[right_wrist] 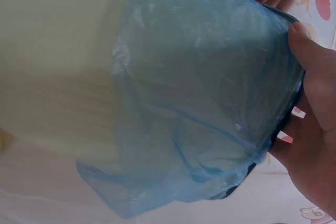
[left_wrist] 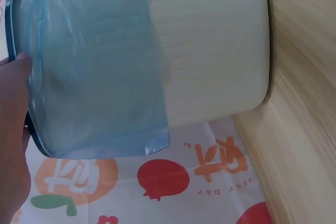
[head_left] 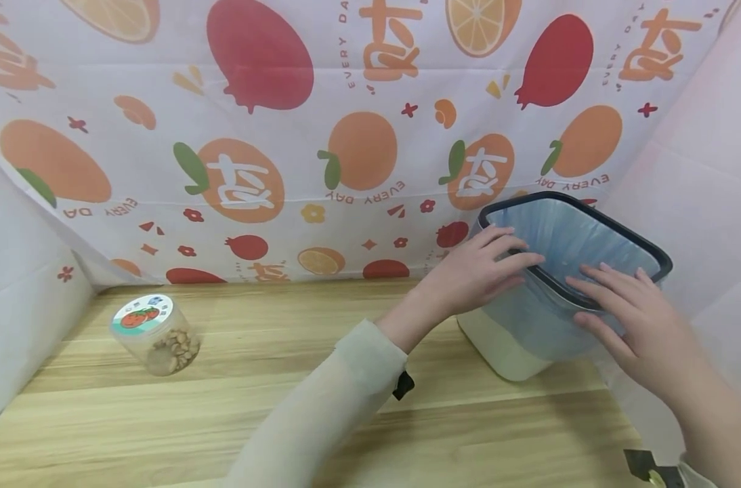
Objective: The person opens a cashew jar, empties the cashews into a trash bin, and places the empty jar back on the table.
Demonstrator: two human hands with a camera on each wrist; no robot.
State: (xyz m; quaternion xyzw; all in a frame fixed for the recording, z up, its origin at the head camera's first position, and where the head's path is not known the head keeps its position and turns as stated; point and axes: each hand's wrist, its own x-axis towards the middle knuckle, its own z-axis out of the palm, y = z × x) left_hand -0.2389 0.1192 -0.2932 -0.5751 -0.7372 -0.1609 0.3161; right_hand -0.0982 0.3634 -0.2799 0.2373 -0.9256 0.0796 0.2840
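A pale trash bin (head_left: 498, 346) stands upright on the table, lined with a blue plastic bag (head_left: 559, 224) folded down over its outside. Around the top runs a black rim ring (head_left: 626, 237). My left hand (head_left: 474, 271) holds the rim at the near left, its fingers over the opening and thumb on the outer side. At the near right, my right hand (head_left: 632, 312) grips the rim, fingers reaching inside. In the right wrist view the thumb (right_wrist: 302, 38) presses on the bag at the edge. Loose bag folds (right_wrist: 199, 156) hang below this hand.
A clear jar (head_left: 157, 335) with a printed lid and small brown pieces inside stands at the table's left. Behind the wooden table (head_left: 273, 379) hangs a fruit-patterned cloth (head_left: 322, 81). White sheeting (head_left: 700, 224) rises close to the bin's right.
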